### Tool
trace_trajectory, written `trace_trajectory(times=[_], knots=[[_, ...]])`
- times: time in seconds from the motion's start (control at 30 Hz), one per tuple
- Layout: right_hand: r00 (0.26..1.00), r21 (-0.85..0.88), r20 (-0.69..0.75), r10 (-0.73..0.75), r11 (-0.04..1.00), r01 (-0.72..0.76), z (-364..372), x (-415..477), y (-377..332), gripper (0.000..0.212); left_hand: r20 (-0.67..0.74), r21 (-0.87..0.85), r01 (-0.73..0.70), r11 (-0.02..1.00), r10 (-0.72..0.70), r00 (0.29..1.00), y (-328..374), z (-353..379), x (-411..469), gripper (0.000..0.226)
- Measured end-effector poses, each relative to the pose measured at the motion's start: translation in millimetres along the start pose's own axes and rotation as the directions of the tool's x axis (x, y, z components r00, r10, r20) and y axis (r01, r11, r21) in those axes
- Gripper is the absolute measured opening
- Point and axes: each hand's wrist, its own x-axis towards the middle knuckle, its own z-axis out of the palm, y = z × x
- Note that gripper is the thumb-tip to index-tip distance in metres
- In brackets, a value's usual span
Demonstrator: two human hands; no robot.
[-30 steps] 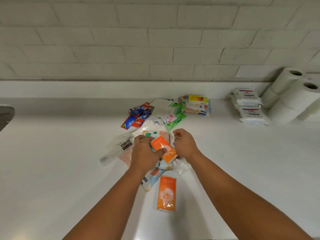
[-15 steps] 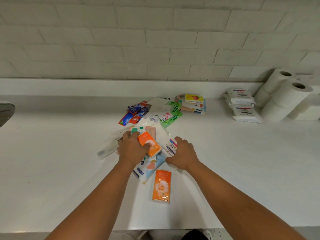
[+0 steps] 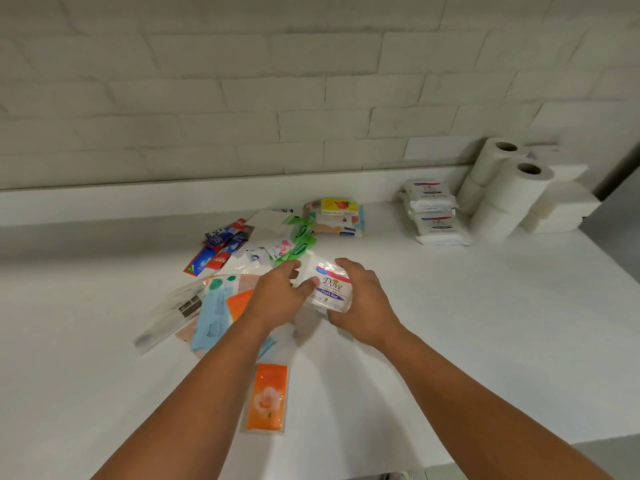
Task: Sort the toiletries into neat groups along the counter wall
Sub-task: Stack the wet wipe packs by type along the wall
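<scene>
The right hand (image 3: 363, 306) curls round the right side of a white soft-plastic Dove pack (image 3: 333, 289), seemingly held just off the white counter (image 3: 450, 323); the left hand (image 3: 277, 296) pinches its left edge, thumb on the printed face, likely to steady it; matching white Dove packs (image 3: 433, 211) are stacked at the back edge beside white toilet rolls (image 3: 512, 188), so it probably belongs there; a mixed pile of sachets (image 3: 242, 247) lies mid-counter, unsorted.

Both forearms (image 3: 214, 386) bare; left hand (image 3: 277, 296), right hand (image 3: 363, 303) bare.
</scene>
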Motion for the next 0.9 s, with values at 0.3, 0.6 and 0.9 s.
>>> trace_trajectory(times=[0.3,0.6,0.9], knots=[[0.981,0.141,-0.094,0.167,0.978,-0.153,-72.4,27.2,68.1,0.103,0.031,-0.322,-0.005,0.947,0.016,0.999,55.9,77.3,43.3,0.032],[0.936,0.551,-0.056,0.347,0.793,-0.261,-136.3,74.4,143.5,0.059,-0.017,-0.589,0.118,0.799,-0.158,0.987,121.4,153.8,101.1,0.035],[0.892,0.326,-0.215,0.397,0.89,-0.318,-179.3,122.2,205.0,0.043,-0.036,-0.503,0.114,0.857,-0.152,0.988,167.2,224.8,166.4,0.021]])
